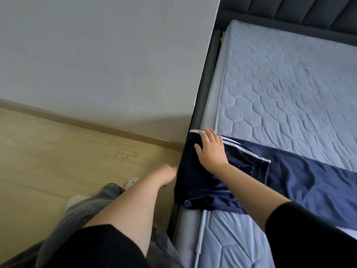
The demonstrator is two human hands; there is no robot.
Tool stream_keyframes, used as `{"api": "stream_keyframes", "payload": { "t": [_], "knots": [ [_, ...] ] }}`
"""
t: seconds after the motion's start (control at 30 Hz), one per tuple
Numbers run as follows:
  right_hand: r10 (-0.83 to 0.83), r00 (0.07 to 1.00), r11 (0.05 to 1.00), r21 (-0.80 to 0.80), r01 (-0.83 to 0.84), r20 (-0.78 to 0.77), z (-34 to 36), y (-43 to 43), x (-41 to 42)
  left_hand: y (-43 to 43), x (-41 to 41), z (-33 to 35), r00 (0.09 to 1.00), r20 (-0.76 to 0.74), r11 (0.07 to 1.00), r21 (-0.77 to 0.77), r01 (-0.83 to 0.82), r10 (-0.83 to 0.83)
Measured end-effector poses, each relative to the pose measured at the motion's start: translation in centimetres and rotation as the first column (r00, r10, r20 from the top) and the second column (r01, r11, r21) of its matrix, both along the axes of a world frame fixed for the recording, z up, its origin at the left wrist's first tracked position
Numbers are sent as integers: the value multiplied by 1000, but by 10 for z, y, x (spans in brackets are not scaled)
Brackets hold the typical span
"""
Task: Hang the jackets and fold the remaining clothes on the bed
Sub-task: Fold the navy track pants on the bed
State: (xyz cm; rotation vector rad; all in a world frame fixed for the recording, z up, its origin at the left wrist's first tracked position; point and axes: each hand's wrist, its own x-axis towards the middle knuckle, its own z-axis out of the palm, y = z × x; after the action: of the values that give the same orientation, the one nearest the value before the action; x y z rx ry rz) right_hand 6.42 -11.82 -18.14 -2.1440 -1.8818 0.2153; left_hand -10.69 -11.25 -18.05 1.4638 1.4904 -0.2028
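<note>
A navy garment with white side stripes (241,182) lies across the left edge of the bed's light blue quilted mattress (289,93). One part of it is folded back on itself and hangs a little over the bed frame. My right hand (211,149) rests flat on that folded part, fingers spread. My left hand (167,174) is at the garment's overhanging edge beside the frame, fingers curled; whether it pinches the cloth is hidden.
A dark padded bed frame (201,93) and headboard (289,10) border the mattress. A grey wall (96,55) stands close on the left, over a wooden floor (48,151). My grey trouser legs and white slippers (77,200) are beside the bed.
</note>
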Motion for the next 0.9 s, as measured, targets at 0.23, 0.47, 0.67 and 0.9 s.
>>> {"api": "stream_keyframes", "payload": {
  "t": [0.23,0.47,0.67,0.9],
  "knots": [
    [-358,928,930,-46,364,103,-8,-85,42,2,41,-8,803,346,866,-317,-386,485],
    [-514,858,843,-181,507,8,-29,-106,63,4,52,4,822,356,889,-283,-360,445],
    [-495,867,858,-189,478,-57,-29,-87,40,3,38,31,757,480,892,-148,-428,443],
    [-396,886,912,-218,348,-240,-19,-60,-23,6,-2,73,641,640,884,-139,-446,424]
  ]
}}
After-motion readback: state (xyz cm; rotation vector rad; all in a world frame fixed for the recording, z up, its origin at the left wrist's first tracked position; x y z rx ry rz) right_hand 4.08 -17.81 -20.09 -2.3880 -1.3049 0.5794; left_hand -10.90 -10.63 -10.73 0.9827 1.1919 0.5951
